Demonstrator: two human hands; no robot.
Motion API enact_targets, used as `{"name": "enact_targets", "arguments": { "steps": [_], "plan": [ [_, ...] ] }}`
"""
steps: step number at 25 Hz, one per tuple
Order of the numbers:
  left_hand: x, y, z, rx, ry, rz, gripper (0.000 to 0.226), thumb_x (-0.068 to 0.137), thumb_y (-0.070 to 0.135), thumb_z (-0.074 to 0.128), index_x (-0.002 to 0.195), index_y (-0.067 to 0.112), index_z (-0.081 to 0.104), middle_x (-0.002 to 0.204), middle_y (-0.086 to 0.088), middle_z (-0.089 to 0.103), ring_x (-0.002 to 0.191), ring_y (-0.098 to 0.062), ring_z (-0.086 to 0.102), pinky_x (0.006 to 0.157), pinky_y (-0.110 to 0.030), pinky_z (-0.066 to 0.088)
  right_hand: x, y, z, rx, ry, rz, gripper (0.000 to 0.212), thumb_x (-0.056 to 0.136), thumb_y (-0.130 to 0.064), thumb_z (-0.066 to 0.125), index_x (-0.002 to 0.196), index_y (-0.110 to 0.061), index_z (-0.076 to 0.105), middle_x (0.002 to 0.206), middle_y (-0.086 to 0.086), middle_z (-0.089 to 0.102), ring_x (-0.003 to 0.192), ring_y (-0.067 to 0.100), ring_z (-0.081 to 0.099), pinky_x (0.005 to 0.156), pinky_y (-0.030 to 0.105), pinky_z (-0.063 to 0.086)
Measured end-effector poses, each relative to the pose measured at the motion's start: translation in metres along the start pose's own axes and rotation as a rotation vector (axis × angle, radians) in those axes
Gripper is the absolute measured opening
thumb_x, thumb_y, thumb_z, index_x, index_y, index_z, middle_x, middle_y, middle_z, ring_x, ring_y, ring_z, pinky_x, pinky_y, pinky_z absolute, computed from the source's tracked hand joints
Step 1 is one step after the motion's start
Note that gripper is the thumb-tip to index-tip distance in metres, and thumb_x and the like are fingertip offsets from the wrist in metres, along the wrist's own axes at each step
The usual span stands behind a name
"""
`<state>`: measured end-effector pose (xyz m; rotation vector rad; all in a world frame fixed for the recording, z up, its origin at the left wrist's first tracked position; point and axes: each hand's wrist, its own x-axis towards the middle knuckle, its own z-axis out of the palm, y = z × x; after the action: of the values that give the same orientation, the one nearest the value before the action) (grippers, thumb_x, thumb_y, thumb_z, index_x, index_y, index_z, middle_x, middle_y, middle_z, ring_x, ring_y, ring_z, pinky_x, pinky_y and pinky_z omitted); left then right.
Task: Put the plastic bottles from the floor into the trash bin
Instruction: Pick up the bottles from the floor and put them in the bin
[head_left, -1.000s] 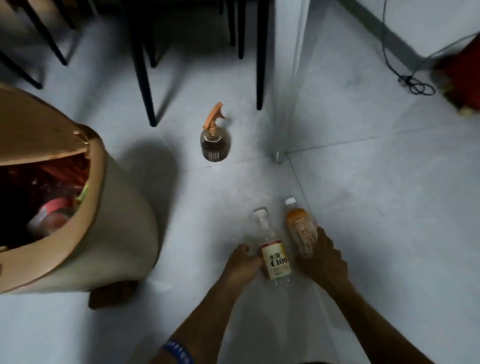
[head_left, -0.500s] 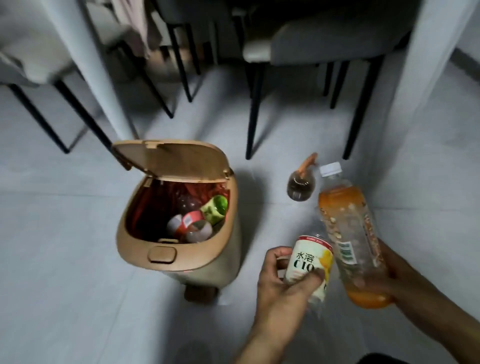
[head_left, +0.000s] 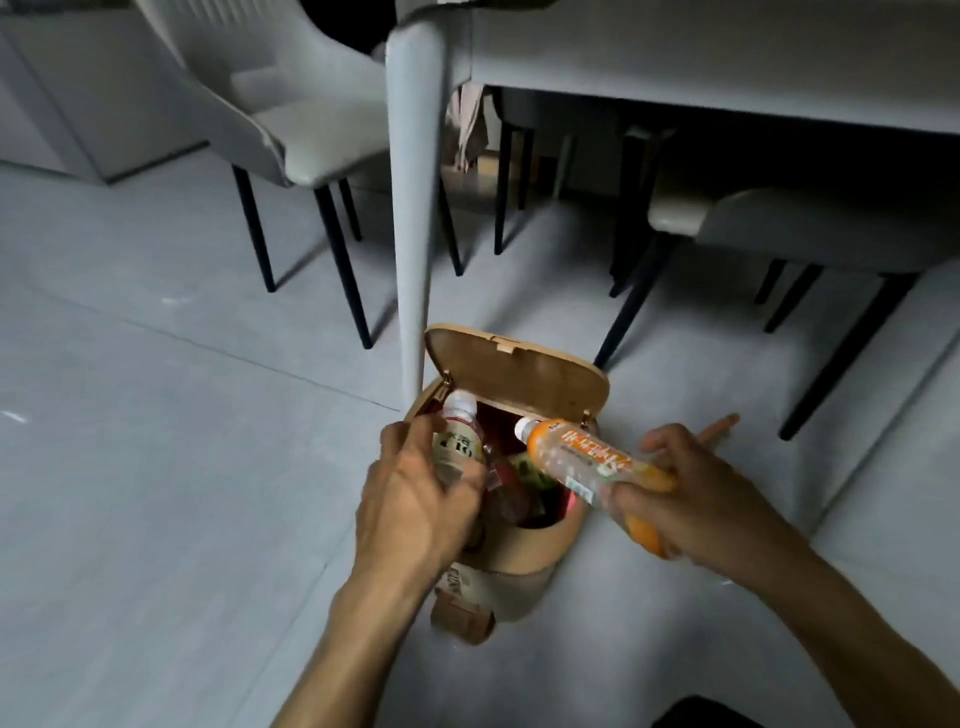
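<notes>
A tan trash bin (head_left: 524, 556) stands on the floor with its lid (head_left: 519, 371) tipped up, several bits of rubbish showing inside. My left hand (head_left: 415, 499) grips a clear bottle with a white cap and pale label (head_left: 457, 441), held over the bin's left rim. My right hand (head_left: 691, 499) holds an orange-drink bottle (head_left: 582, 454) by its base, lying nearly level with its white cap pointing left over the bin's opening.
A white table leg (head_left: 415, 218) stands just behind the bin. Grey chairs with black legs (head_left: 343, 270) sit under and around the table (head_left: 727, 62). An orange spray nozzle (head_left: 719, 426) peeks out behind my right hand. Grey tiled floor spreads to the left.
Both hands have carried their bottles from beside the bin to above its open mouth. The orange bottle has tipped from upright to nearly level. The view has moved closer to the bin.
</notes>
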<state>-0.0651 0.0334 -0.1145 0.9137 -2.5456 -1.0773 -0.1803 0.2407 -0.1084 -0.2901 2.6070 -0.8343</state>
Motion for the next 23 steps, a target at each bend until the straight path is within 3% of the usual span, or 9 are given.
{"name": "enact_targets", "arguments": {
  "steps": [2, 5, 10, 12, 14, 17, 19, 21, 23],
  "plan": [
    [0.012, -0.015, 0.021, -0.079, -0.17, 0.065, 0.057, 0.079, 0.06, 0.059, 0.13, 0.037, 0.049, 0.147, 0.004, 0.039, 0.133, -0.02, 0.043, 0.108, -0.032, 0.037, 0.005, -0.022, 0.019, -0.1, 0.139, -0.088, 0.051, 0.079, -0.051, 0.066, 0.118, -0.026, 0.044, 0.117, 0.001, 0.062, 0.088, 0.017, 0.05, 0.066, 0.031, 0.04],
    [0.023, -0.036, 0.038, -0.076, -0.292, 0.153, 0.054, 0.084, 0.042, 0.066, 0.135, 0.034, 0.05, 0.151, 0.007, 0.036, 0.134, -0.013, 0.041, 0.106, -0.022, 0.034, 0.016, -0.036, 0.045, -0.207, 0.278, -0.223, 0.05, 0.086, -0.052, 0.058, 0.123, -0.022, 0.042, 0.125, 0.004, 0.057, 0.101, 0.025, 0.058, 0.064, 0.027, 0.038],
    [0.036, -0.044, 0.054, 0.097, -0.165, 0.261, 0.046, 0.083, 0.032, 0.067, 0.127, 0.031, 0.057, 0.14, 0.003, 0.051, 0.125, -0.02, 0.054, 0.102, -0.028, 0.044, 0.019, -0.017, 0.074, -0.281, 0.048, -0.355, 0.06, 0.088, -0.047, 0.058, 0.14, -0.032, 0.033, 0.142, -0.002, 0.042, 0.125, 0.023, 0.048, 0.092, 0.034, 0.044],
    [0.048, -0.04, 0.056, 0.112, -0.149, 0.285, 0.044, 0.079, 0.034, 0.071, 0.121, 0.031, 0.058, 0.131, 0.004, 0.055, 0.117, -0.021, 0.057, 0.098, -0.034, 0.049, 0.021, -0.013, 0.076, -0.259, 0.058, -0.4, 0.064, 0.085, -0.047, 0.063, 0.14, -0.033, 0.034, 0.14, -0.004, 0.046, 0.123, 0.022, 0.05, 0.094, 0.034, 0.044],
    [0.059, -0.04, 0.056, 0.054, -0.215, 0.315, 0.053, 0.073, 0.031, 0.076, 0.12, 0.035, 0.052, 0.124, 0.006, 0.057, 0.116, -0.019, 0.056, 0.098, -0.038, 0.049, 0.027, -0.015, 0.077, -0.227, 0.096, -0.408, 0.061, 0.08, -0.048, 0.068, 0.131, -0.032, 0.04, 0.134, -0.005, 0.052, 0.116, 0.021, 0.056, 0.092, 0.035, 0.047],
    [0.07, -0.045, 0.053, 0.017, -0.422, 0.241, 0.089, 0.066, 0.028, 0.084, 0.139, 0.042, 0.035, 0.133, 0.005, 0.052, 0.126, -0.016, 0.044, 0.109, -0.036, 0.04, 0.033, -0.017, 0.083, -0.312, 0.146, -0.408, 0.064, 0.074, -0.053, 0.066, 0.127, -0.031, 0.038, 0.13, -0.001, 0.056, 0.112, 0.023, 0.057, 0.092, 0.036, 0.049],
    [0.079, -0.049, 0.048, 0.103, -0.504, 0.243, 0.086, 0.062, 0.031, 0.088, 0.136, 0.032, 0.045, 0.134, 0.005, 0.052, 0.128, -0.018, 0.042, 0.108, -0.032, 0.04, 0.036, -0.018, 0.088, -0.362, 0.16, -0.361, 0.07, 0.072, -0.053, 0.066, 0.13, -0.03, 0.035, 0.129, 0.001, 0.057, 0.112, 0.024, 0.056, 0.091, 0.036, 0.05],
    [0.085, -0.05, 0.043, 0.027, -0.583, 0.234, 0.074, 0.063, 0.025, 0.089, 0.129, 0.025, 0.056, 0.129, 0.006, 0.053, 0.12, -0.012, 0.051, 0.096, -0.014, 0.045, 0.039, -0.019, 0.086, -0.223, 0.179, -0.294, 0.066, 0.072, -0.049, 0.071, 0.127, -0.031, 0.04, 0.121, -0.001, 0.06, 0.105, 0.023, 0.06, 0.083, 0.033, 0.053],
    [0.086, -0.052, 0.039, -0.09, -0.623, 0.23, 0.067, 0.068, 0.014, 0.086, 0.129, 0.021, 0.06, 0.129, 0.007, 0.05, 0.114, -0.003, 0.054, 0.086, -0.001, 0.044, 0.044, -0.021, 0.074, 0.15, 0.182, -0.193, 0.053, 0.074, -0.043, 0.073, 0.12, -0.03, 0.049, 0.107, -0.007, 0.064, 0.094, 0.017, 0.064, 0.071, 0.029, 0.054]
  ]
}}
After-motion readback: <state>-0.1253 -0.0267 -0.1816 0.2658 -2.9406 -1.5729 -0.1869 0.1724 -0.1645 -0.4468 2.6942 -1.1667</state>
